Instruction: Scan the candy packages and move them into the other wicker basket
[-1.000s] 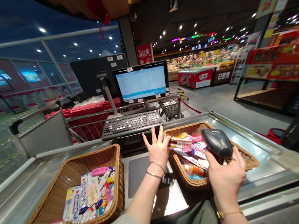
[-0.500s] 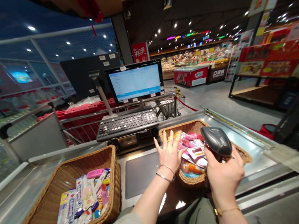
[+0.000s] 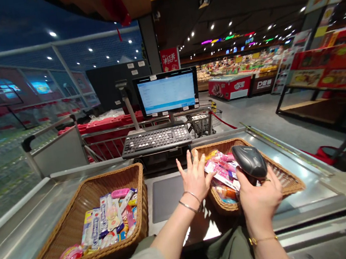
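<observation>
In my right hand (image 3: 260,196) is a black barcode scanner (image 3: 250,162), gripped by its handle, its head over the right wicker basket (image 3: 286,178). Pink and orange packaged sweets (image 3: 221,172) fill part of that basket; the scanner and my hand cover some of them. My left hand (image 3: 195,179) is at the basket's left edge, fingers spread, with its thumb close to a pink packet. Whether the thumb touches the packet I cannot tell. Another wicker basket (image 3: 50,230), on the left, contains several packaged sweets (image 3: 108,218) in white, blue and pink wrappers.
A lit monitor (image 3: 168,92) stands behind a black keyboard (image 3: 157,139). Between the baskets lies a flat grey plate (image 3: 167,198) set in the metal counter (image 3: 316,189). Shopping carts (image 3: 202,121) stand beyond the counter, and shelves of boxes (image 3: 327,71) to the right.
The view has swung left, so baskets and monitor appear farther right. Both hands hold nearly the same pose, and the scanner stays in my right hand. The pink packet by my left thumb shows more fully.
</observation>
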Available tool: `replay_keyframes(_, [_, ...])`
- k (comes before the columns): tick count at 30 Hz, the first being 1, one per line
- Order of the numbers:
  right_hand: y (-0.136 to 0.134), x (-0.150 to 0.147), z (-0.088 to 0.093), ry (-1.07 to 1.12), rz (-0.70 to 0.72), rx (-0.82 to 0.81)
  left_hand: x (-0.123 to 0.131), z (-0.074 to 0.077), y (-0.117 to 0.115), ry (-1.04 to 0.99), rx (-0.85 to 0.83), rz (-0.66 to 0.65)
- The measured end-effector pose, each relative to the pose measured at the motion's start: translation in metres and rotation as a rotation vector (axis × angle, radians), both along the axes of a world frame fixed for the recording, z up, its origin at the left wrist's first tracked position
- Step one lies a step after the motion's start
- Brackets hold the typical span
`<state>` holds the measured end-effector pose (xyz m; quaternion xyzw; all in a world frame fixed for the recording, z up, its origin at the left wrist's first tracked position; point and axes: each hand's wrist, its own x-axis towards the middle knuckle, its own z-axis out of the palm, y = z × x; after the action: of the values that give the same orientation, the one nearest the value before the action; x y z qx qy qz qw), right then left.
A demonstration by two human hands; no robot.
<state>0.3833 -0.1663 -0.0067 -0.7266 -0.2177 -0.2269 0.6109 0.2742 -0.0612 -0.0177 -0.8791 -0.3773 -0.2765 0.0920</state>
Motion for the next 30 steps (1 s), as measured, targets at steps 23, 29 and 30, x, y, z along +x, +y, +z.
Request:
replay_keyframes(23, [0.045,-0.102,-0.003,-0.054,0.404,-0.092,-0.137,0.014,0.019,-0.046,-0.065,0.279])
replay_keyframes(29, [0.053,-0.125,-0.002,-0.017,0.489,-0.135,-0.180,0.013,0.029,-0.043,-0.132,0.374])
replay_keyframes(30, [0.054,-0.128,-0.002,-0.008,0.499,-0.140,-0.188,0.012,0.031,-0.034,-0.152,0.380])
